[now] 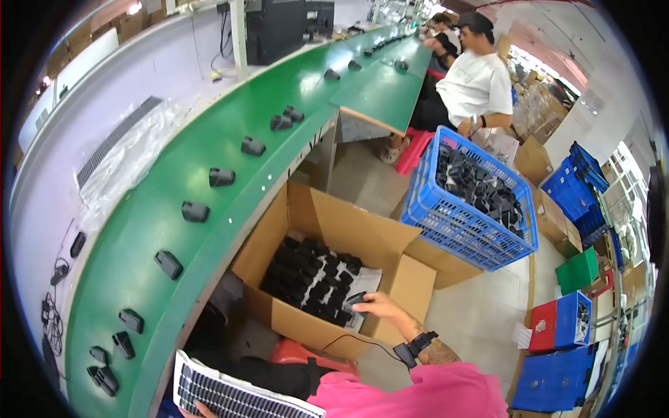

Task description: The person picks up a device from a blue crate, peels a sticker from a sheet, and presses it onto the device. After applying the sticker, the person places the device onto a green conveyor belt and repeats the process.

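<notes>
My right hand (380, 305) reaches into an open cardboard box (334, 209), its fingers closed around a small black plastic part (357, 299). Several rows of similar black parts (300, 268) lie in the box on a white sheet. A black strapped device with a thin cable (411, 350) sits on my right wrist. At the bottom edge, my left hand (202, 411) grips a white-edged panel with a dark grid pattern (240, 391); only some fingers show. That panel is tilted over my lap.
Black parts (168, 265) lie spaced along the green conveyor belt (230, 202) on my left. A blue crate (474, 223) full of black pieces stands right of the box. Beyond it sits a co-worker in a white shirt (477, 83). Blue bins (550, 380) stand at far right.
</notes>
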Demonstrator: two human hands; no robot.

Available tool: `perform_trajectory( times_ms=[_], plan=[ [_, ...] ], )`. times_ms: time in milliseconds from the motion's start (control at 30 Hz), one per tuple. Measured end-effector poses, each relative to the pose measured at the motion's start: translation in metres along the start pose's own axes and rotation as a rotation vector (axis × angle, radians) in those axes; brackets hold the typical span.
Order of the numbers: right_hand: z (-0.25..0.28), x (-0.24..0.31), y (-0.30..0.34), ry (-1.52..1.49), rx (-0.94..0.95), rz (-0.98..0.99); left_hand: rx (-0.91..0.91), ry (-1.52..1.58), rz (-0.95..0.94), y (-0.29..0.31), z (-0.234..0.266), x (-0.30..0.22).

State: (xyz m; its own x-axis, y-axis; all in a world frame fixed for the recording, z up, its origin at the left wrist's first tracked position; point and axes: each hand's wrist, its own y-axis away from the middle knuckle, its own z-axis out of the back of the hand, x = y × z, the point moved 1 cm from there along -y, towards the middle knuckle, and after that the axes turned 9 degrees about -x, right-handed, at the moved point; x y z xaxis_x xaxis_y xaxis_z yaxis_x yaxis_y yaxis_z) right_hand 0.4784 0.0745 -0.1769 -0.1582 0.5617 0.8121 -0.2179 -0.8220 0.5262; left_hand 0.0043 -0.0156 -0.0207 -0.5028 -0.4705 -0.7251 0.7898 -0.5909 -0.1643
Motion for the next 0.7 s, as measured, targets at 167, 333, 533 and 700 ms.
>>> perform_trajectory(
  times_ms=[167, 333, 533, 700],
  plan=[
    [0.051, -0.065, -0.020, 0.541, -0.200, 0.047, -0.010, 0.026, -0.103, -0.027, -0.028, 0.058],
    [0.011, -0.069, -0.057, 0.983, -0.229, 0.069, -0.038, 0.078, -0.073, -0.014, -0.026, 0.033],
    [-0.026, -0.111, -0.104, 1.230, -0.156, -0.032, -0.088, 0.129, -0.071, -0.005, -0.013, 0.046],
    [-0.039, -0.131, -0.117, 1.131, -0.150, -0.014, 0.135, 0.506, 0.336, 0.008, -0.007, 0.024]
  ],
)
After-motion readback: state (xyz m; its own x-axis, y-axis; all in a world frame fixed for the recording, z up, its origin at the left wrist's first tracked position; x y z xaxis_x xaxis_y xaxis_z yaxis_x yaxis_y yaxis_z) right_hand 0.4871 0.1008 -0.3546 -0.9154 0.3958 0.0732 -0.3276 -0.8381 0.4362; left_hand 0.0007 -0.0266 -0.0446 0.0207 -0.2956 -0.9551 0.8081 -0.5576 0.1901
